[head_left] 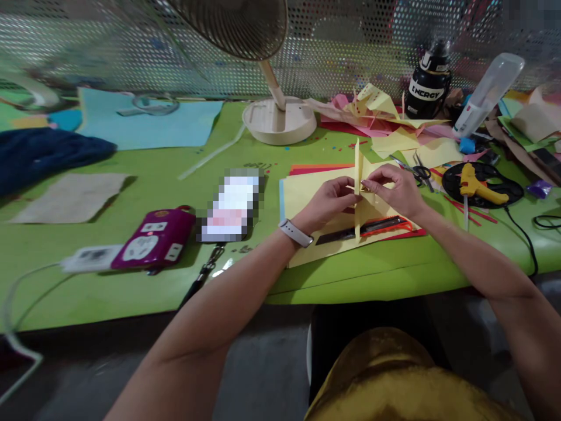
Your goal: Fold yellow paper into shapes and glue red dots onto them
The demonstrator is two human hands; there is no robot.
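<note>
A folded piece of yellow paper (358,162) stands upright, nearly edge-on to me, between my two hands. My left hand (335,200) grips it from the left, thumb and fingers closed at its edge. On the other side my right hand (394,186) pinches a part of the same paper near its middle; the fingertips are partly hidden. Below the hands lies an orange and black utility knife (380,227) with its dark blade pointing left. It rests on a stack of coloured paper sheets (302,193), yellow on top, with red, orange and blue edges showing.
To the right are scissors (423,172) and a yellow glue gun (477,186) on a black dish. Behind stand a fan (280,126), a black bottle (427,88) and paper scraps (350,114). On the left lie a phone (232,204) and a purple power adapter (153,238).
</note>
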